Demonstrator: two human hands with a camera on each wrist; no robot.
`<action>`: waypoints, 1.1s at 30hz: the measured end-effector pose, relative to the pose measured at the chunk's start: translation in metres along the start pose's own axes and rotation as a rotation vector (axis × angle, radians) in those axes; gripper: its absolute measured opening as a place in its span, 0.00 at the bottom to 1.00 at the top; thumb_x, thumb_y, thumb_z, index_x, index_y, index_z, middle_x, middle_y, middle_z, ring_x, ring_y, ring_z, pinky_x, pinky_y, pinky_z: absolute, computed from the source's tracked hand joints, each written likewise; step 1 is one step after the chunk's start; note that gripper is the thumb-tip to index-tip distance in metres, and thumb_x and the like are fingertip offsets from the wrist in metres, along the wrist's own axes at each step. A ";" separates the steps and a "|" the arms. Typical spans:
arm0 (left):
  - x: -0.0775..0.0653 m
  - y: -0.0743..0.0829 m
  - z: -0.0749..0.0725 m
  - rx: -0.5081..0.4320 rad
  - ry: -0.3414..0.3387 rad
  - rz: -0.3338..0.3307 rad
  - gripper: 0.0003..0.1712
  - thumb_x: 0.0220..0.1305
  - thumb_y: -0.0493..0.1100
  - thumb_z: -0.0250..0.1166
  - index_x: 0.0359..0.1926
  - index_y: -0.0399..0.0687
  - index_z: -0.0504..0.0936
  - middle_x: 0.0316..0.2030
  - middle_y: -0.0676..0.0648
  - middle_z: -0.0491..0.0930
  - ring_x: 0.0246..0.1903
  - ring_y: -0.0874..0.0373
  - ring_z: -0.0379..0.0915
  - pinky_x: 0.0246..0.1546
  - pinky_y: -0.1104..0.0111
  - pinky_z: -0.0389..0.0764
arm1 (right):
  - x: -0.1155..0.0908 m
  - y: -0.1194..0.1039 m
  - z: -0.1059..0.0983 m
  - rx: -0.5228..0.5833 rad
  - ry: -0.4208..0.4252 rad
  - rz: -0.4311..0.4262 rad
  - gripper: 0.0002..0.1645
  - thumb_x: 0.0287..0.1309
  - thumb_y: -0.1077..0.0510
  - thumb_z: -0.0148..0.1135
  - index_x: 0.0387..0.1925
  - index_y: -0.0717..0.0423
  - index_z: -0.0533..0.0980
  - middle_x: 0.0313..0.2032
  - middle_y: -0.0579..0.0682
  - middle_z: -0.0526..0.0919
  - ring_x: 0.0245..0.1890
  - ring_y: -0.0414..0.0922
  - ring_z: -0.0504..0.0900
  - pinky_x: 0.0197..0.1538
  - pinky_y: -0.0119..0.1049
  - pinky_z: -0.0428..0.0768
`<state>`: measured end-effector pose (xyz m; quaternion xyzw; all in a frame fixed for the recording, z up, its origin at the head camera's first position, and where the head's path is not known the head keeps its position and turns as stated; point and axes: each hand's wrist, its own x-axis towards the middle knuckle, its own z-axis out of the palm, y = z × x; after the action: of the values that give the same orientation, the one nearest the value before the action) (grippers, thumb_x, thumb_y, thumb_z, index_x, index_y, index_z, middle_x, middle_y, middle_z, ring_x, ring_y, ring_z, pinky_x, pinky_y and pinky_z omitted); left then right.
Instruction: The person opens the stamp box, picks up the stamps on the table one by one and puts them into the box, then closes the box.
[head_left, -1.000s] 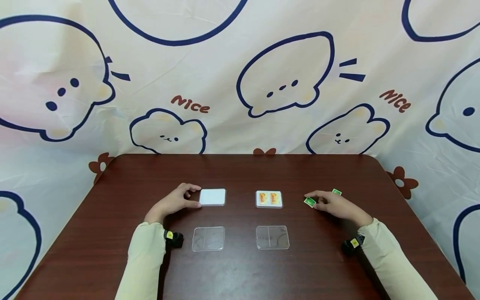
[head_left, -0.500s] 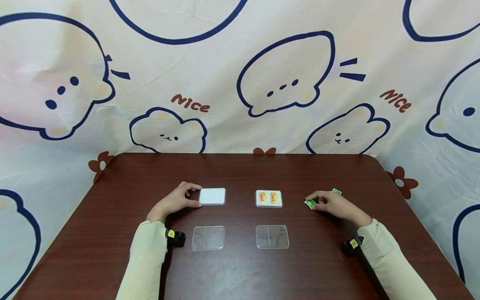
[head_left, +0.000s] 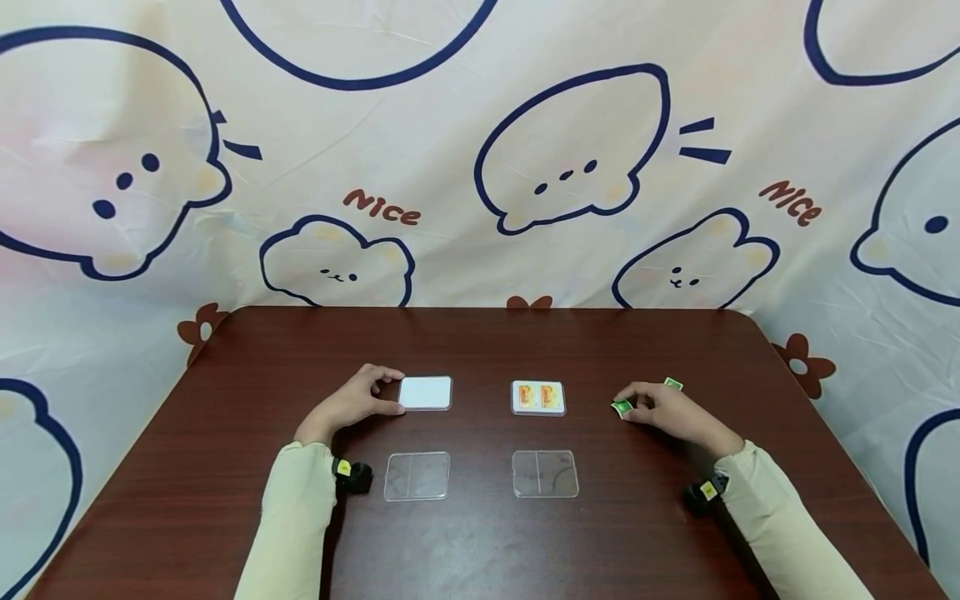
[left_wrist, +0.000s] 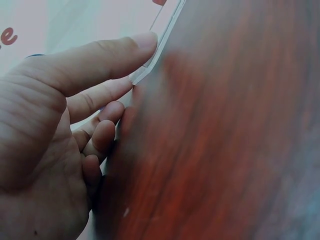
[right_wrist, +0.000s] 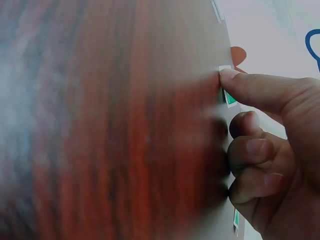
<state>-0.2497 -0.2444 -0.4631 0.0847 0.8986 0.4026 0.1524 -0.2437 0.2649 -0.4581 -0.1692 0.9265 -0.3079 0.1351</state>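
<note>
My left hand (head_left: 347,407) holds the left side of a flat clear plastic case with a white face (head_left: 425,393), its thumb and index finger at the case's edge. In the left wrist view the thumb lies on the rim of the case (left_wrist: 161,47). Farther right, my right hand (head_left: 671,411) pinches a small green card with a white border (head_left: 621,408). The right wrist view shows the thumb over this card (right_wrist: 229,98), the other fingers curled beside it. A second small green card (head_left: 673,383) lies just behind the right hand, partly covered by it.
Between the hands lies a case with two orange-yellow pictures (head_left: 537,398). Two clear, divided plastic lids or trays, one at left (head_left: 417,477) and one at right (head_left: 545,474), lie nearer on the brown table (head_left: 480,550). A printed cloth (head_left: 450,150) hangs behind.
The green card under my right hand has shifted slightly right and now looks a little tilted or bent. My left hand stays almost still at the white case.
</note>
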 end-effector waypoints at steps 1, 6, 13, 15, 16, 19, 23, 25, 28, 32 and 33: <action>0.000 0.000 0.000 0.000 0.001 0.000 0.33 0.56 0.47 0.72 0.62 0.45 0.72 0.56 0.40 0.63 0.50 0.47 0.59 0.47 0.60 0.67 | 0.000 -0.001 0.000 0.001 0.001 -0.002 0.10 0.61 0.58 0.62 0.45 0.51 0.79 0.24 0.46 0.71 0.25 0.39 0.68 0.28 0.30 0.66; 0.000 -0.001 0.001 -0.002 0.005 0.011 0.35 0.55 0.47 0.72 0.62 0.45 0.72 0.56 0.39 0.63 0.50 0.46 0.59 0.47 0.60 0.67 | 0.002 -0.004 0.002 0.004 0.010 -0.008 0.09 0.61 0.61 0.62 0.43 0.53 0.78 0.25 0.46 0.71 0.25 0.39 0.68 0.28 0.29 0.67; 0.000 -0.004 0.004 0.004 0.025 0.006 0.35 0.55 0.47 0.73 0.62 0.45 0.73 0.54 0.40 0.64 0.50 0.46 0.60 0.47 0.60 0.67 | 0.005 -0.005 0.005 0.010 0.019 -0.011 0.07 0.61 0.59 0.63 0.40 0.54 0.77 0.24 0.46 0.72 0.23 0.37 0.68 0.28 0.29 0.67; 0.000 -0.004 0.004 0.011 0.036 -0.005 0.35 0.54 0.47 0.73 0.62 0.46 0.73 0.54 0.40 0.65 0.49 0.47 0.60 0.47 0.60 0.67 | 0.005 -0.006 0.006 0.009 0.017 -0.009 0.07 0.61 0.58 0.63 0.40 0.53 0.77 0.24 0.46 0.72 0.23 0.37 0.68 0.28 0.29 0.67; 0.000 -0.003 0.004 0.015 0.038 -0.007 0.35 0.54 0.46 0.73 0.62 0.45 0.73 0.54 0.40 0.65 0.49 0.47 0.60 0.47 0.59 0.67 | 0.006 -0.005 0.006 0.007 0.015 -0.004 0.07 0.61 0.57 0.63 0.40 0.53 0.77 0.24 0.46 0.72 0.23 0.37 0.68 0.28 0.29 0.67; -0.001 -0.001 0.005 0.018 0.044 -0.013 0.35 0.53 0.46 0.74 0.62 0.46 0.74 0.54 0.40 0.66 0.50 0.46 0.61 0.47 0.58 0.67 | 0.006 -0.005 0.007 -0.002 0.011 -0.005 0.07 0.61 0.57 0.63 0.40 0.53 0.77 0.24 0.46 0.72 0.23 0.37 0.68 0.28 0.29 0.67; -0.001 0.000 0.007 0.020 0.045 -0.015 0.35 0.53 0.46 0.74 0.62 0.47 0.74 0.54 0.40 0.66 0.50 0.46 0.61 0.48 0.58 0.68 | 0.008 -0.008 0.008 -0.003 0.020 -0.013 0.06 0.61 0.57 0.63 0.39 0.52 0.77 0.24 0.46 0.71 0.24 0.38 0.68 0.28 0.29 0.67; -0.001 0.000 0.007 0.021 0.047 -0.017 0.34 0.53 0.46 0.74 0.61 0.47 0.74 0.54 0.41 0.66 0.50 0.47 0.61 0.48 0.58 0.68 | 0.010 -0.011 0.009 -0.001 0.023 -0.020 0.06 0.61 0.57 0.63 0.39 0.52 0.77 0.24 0.46 0.71 0.24 0.39 0.68 0.28 0.30 0.67; -0.001 0.000 0.007 0.020 0.047 -0.014 0.34 0.53 0.45 0.74 0.61 0.47 0.74 0.54 0.40 0.66 0.50 0.47 0.61 0.47 0.58 0.68 | 0.014 -0.017 0.010 -0.001 0.024 -0.023 0.06 0.61 0.55 0.63 0.39 0.51 0.78 0.24 0.46 0.70 0.24 0.40 0.69 0.28 0.30 0.67; -0.001 0.001 0.006 0.019 0.044 -0.008 0.35 0.53 0.45 0.74 0.62 0.47 0.74 0.54 0.40 0.66 0.50 0.46 0.62 0.48 0.57 0.68 | 0.021 -0.029 0.011 -0.003 0.027 -0.026 0.07 0.61 0.54 0.64 0.39 0.50 0.78 0.24 0.45 0.70 0.24 0.40 0.69 0.28 0.31 0.68; 0.000 0.002 0.005 0.017 0.044 -0.009 0.35 0.53 0.45 0.74 0.62 0.47 0.73 0.55 0.40 0.66 0.50 0.46 0.62 0.49 0.57 0.68 | 0.023 -0.033 0.012 -0.002 0.028 -0.026 0.07 0.60 0.54 0.64 0.39 0.50 0.78 0.24 0.45 0.70 0.25 0.39 0.69 0.28 0.31 0.68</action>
<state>-0.2475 -0.2397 -0.4652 0.0728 0.9055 0.3961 0.1335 -0.2528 0.2252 -0.4504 -0.1769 0.9263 -0.3109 0.1181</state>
